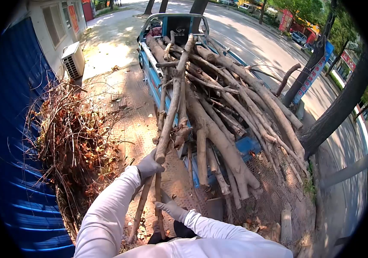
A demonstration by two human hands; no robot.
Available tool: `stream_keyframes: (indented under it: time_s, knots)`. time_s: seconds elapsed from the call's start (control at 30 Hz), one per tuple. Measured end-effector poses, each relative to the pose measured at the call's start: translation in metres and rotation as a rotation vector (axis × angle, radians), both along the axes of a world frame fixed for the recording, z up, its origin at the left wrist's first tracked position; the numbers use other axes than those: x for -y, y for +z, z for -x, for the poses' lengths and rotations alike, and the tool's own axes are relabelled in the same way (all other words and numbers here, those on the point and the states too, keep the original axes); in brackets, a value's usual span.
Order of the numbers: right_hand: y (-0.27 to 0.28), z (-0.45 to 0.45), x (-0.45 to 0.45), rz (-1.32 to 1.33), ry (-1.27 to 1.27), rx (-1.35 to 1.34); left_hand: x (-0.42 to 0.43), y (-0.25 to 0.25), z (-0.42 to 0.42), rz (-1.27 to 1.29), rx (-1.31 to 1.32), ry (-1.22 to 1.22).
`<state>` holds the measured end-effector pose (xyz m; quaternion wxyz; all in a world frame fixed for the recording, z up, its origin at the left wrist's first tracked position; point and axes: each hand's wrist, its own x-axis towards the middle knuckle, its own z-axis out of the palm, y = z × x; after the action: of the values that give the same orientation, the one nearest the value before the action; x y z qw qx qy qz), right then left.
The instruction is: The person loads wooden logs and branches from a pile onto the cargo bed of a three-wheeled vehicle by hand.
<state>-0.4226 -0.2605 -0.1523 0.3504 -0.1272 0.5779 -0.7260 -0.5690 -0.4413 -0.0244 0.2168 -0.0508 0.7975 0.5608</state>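
Note:
A long, thick branch (175, 99) slopes down from the loaded truck bed toward me. My left hand (148, 166), in a grey glove, is closed around its lower end; some of the fingers are hidden behind the wood. Lower down, my gloved right hand (172, 208) has its fingers round a thinner upright branch (158, 195) in front of my legs. Another slim branch (141, 210) leans just left of that one. Many cut branches and a forked trunk (218, 133) lie piled on the blue truck (153, 81), with their ends sticking out over its rear.
On the left, a heap of twigs with dry leaves (74, 137) rests against a blue corrugated sheet (14, 129). An air-conditioner unit (73, 59) stands by the wall. Tree trunks (343, 112) rise on the right beside the road. Short logs (286, 225) lie near my feet.

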Motion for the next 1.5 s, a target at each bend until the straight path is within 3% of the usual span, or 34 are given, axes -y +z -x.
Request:
stream_keyframes:
  time_s: [0.03, 0.13, 0.17, 0.33, 0.4, 0.47, 0.57, 0.63, 0.7, 0.8, 0.83, 0.93, 1.0, 1.13, 1.17, 1.2, 1.23, 1.27, 1.3, 1.37, 1.4, 1.47, 1.5]
  knots:
    - [-0.004, -0.005, -0.002, -0.068, -0.02, 0.019, -0.006, -0.001, 0.001, -0.037, -0.038, 0.012]
    - [0.052, -0.006, -0.009, -0.179, -0.024, 0.195, -0.008, -0.017, 0.0, -0.111, -0.082, -0.004]
    - [0.039, -0.011, -0.009, -0.234, -0.042, 0.041, -0.012, -0.013, 0.0, -0.1, -0.099, 0.008]
    - [0.021, -0.066, -0.019, -0.255, -0.19, 0.048, -0.014, 0.001, -0.007, -0.314, -0.031, 0.03]
    - [0.025, -0.097, -0.03, -0.479, -0.266, -0.053, -0.014, -0.005, -0.007, -0.502, -0.054, -0.018]
    - [0.016, -0.12, -0.035, -0.431, -0.328, -0.044, -0.023, -0.009, -0.011, -0.514, -0.078, -0.014]
    - [0.034, -0.129, -0.064, -0.678, -0.528, -0.287, -0.055, 0.016, -0.013, -0.571, 0.0, 0.025]
    - [0.053, -0.126, -0.096, -0.621, -0.663, -0.364, -0.085, 0.033, -0.005, -0.763, 0.019, -0.018]
    - [0.108, -0.118, -0.137, -0.912, -0.635, -0.482, -0.116, 0.058, 0.001, -0.805, 0.011, -0.056]
    - [0.179, -0.102, -0.198, -1.066, -0.629, -0.518, -0.182, 0.068, 0.017, -0.839, -0.017, 0.097]
    - [0.191, -0.097, -0.216, -1.152, -0.642, -0.518, -0.198, 0.096, 0.006, -0.879, -0.02, 0.071]
    - [0.22, -0.079, -0.269, -1.304, -0.63, -0.403, -0.263, 0.09, 0.029, -0.993, -0.039, 0.148]
    - [0.212, -0.064, -0.311, -1.233, -0.65, -0.518, -0.291, 0.1, 0.037, -1.016, -0.018, 0.194]
    - [0.225, -0.017, -0.362, -1.303, -0.621, -0.454, -0.344, 0.107, 0.086, -1.179, -0.025, 0.27]
    - [0.247, -0.004, -0.357, -1.319, -0.604, -0.367, -0.351, 0.115, 0.103, -1.172, 0.013, 0.294]
    - [0.199, 0.022, -0.392, -1.321, -0.69, -0.42, -0.355, 0.122, 0.122, -1.159, 0.052, 0.329]
    - [0.165, 0.052, -0.417, -0.984, -0.745, -0.269, -0.36, 0.12, 0.143, -1.114, 0.094, 0.342]
    - [0.164, 0.063, -0.423, -0.808, -0.772, -0.201, -0.365, 0.109, 0.171, -1.065, 0.131, 0.35]
    - [0.166, 0.074, -0.429, -0.634, -0.798, -0.128, -0.368, 0.079, 0.211, -1.051, 0.021, 0.206]
    - [0.205, 0.051, -0.407, -0.848, -0.782, -0.855, -0.329, 0.118, 0.18, -0.793, -0.035, -0.04]
    - [0.203, 0.032, -0.41, -0.96, -0.887, -0.848, -0.314, 0.134, 0.166, -0.64, -0.094, -0.106]
    - [0.187, -0.038, -0.411, -1.125, -1.058, -0.763, -0.29, 0.109, 0.172, -0.588, -0.148, -0.178]
    - [0.151, -0.08, -0.422, -1.144, -1.131, -0.695, -0.273, 0.098, 0.161, -0.644, -0.12, -0.265]
